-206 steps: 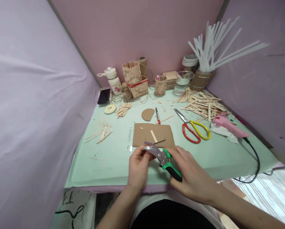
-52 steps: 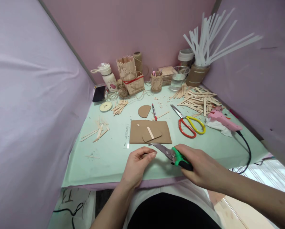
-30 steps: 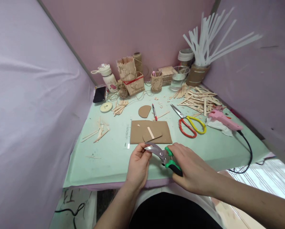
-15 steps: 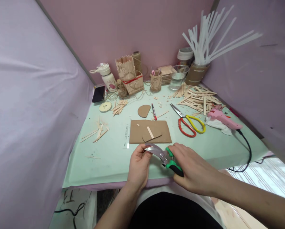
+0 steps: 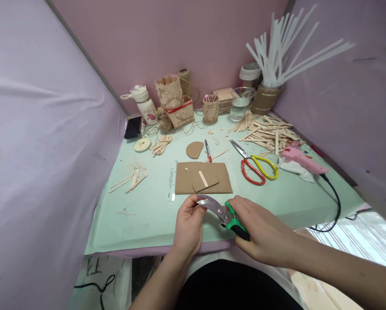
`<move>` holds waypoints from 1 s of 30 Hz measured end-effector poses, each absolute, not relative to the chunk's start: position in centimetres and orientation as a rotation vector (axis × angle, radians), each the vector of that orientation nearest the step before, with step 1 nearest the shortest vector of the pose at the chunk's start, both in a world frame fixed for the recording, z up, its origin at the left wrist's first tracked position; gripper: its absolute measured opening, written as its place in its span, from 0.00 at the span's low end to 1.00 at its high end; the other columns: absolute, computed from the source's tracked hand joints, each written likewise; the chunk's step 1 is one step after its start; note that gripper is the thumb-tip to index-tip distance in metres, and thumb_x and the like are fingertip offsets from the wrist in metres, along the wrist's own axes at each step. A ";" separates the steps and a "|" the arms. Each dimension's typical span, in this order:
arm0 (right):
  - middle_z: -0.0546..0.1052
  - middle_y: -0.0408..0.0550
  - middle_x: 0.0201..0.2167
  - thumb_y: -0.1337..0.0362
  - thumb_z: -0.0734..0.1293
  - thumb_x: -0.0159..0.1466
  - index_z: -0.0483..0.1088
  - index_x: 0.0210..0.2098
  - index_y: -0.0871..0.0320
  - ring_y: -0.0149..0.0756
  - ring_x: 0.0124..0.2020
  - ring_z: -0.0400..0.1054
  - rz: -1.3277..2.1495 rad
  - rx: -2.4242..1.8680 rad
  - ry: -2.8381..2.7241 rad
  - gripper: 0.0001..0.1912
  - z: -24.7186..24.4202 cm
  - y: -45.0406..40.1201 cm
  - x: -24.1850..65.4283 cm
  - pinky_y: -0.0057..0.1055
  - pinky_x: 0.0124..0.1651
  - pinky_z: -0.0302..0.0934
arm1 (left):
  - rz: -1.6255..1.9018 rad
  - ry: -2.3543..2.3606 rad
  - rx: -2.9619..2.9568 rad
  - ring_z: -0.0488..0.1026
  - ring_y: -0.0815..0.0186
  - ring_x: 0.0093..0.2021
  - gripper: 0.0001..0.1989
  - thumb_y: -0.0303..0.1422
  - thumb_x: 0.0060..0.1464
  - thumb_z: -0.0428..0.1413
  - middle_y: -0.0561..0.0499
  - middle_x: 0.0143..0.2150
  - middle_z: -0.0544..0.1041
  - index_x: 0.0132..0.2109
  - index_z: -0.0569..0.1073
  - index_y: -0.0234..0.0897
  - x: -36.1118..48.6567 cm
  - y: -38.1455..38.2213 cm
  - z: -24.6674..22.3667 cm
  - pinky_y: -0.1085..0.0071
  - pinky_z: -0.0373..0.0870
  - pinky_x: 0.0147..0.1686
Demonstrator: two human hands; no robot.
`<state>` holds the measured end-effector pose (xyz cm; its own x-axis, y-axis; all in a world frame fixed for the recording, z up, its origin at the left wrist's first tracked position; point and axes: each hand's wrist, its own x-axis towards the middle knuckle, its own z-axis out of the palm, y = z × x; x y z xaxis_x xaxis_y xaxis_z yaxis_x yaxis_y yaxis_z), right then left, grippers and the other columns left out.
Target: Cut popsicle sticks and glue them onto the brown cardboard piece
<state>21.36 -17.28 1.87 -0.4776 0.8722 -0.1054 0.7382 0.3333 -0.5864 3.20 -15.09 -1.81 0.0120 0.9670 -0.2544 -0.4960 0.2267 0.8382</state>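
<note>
In the head view, my right hand (image 5: 260, 228) is wrapped round the green-and-black handles of a pair of pruning shears (image 5: 214, 206), whose curved blades point left. The blade tips reach the fingers of my left hand (image 5: 189, 221). That hand is closed in a pinch at the tips, and whatever lies between thumb and fingers is hidden. Just beyond both hands lies a brown cardboard rectangle (image 5: 186, 178). On it rest a short pale wooden strip (image 5: 203, 179) and a thin curved cardboard offcut (image 5: 207, 186). A clear ruler (image 5: 171, 185) runs along its left edge.
Red-and-yellow-handled scissors (image 5: 254, 165) and a pink glue gun (image 5: 304, 161) with a black cord lie to the right. Wooden sticks (image 5: 267, 133) are heaped behind them. A water bowl (image 5: 239, 105), bottle (image 5: 144, 105) and stick-made boxes (image 5: 180, 113) line the back. Stick scraps (image 5: 136, 176) lie left.
Both hands stay in nearly the same place. The shears' blades look slightly closer together than before. Things on the table have not moved.
</note>
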 end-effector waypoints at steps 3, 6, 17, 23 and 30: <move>0.68 0.50 0.36 0.72 0.63 0.54 0.57 0.36 0.55 0.43 0.36 0.62 0.903 -1.476 -2.358 0.13 1.9 -17.4 21.4 0.36 0.36 0.57 | 1.254 0.975 0.645 0.70 0.69 0.35 0.12 0.36 0.43 0.70 0.53 0.31 0.77 0.34 0.78 0.36 3.1 -15.1 -2.0 0.74 0.64 0.40; 0.68 0.46 0.33 0.72 0.62 0.55 0.56 0.36 0.54 0.39 0.32 0.62 0.991 -1.503 -2.323 0.12 1.7 -17.4 21.4 0.33 0.33 0.55 | 1.247 0.973 0.658 0.69 0.70 0.36 0.12 0.36 0.43 0.69 0.53 0.32 0.76 0.33 0.78 0.36 3.1 -15.1 -2.0 0.74 0.64 0.42; 0.69 0.44 0.34 0.72 0.62 0.54 0.58 0.42 0.52 0.38 0.32 0.65 1.110 -1.582 -2.100 0.17 2.6 -16.0 21.6 0.31 0.33 0.59 | 1.164 0.976 0.560 0.62 0.73 0.28 0.12 0.38 0.51 0.64 0.55 0.26 0.68 0.35 0.72 0.36 3.5 -14.6 -0.4 0.78 0.59 0.28; 0.70 0.47 0.37 0.71 0.62 0.53 0.59 0.40 0.54 0.41 0.36 0.66 1.016 -1.576 -2.132 0.16 2.0 -16.5 20.8 0.33 0.36 0.60 | 1.192 0.941 0.515 0.61 0.74 0.27 0.12 0.37 0.50 0.65 0.56 0.25 0.67 0.37 0.73 0.36 3.7 -14.7 -0.9 0.78 0.57 0.27; 0.72 0.46 0.36 0.68 0.61 0.54 0.61 0.44 0.55 0.40 0.34 0.67 0.992 -1.671 -1.952 0.17 1.7 -14.7 22.1 0.33 0.36 0.60 | 1.147 0.922 0.357 0.69 0.72 0.33 0.11 0.31 0.50 0.65 0.52 0.31 0.75 0.39 0.74 0.35 3.3 -14.0 -0.5 0.78 0.64 0.34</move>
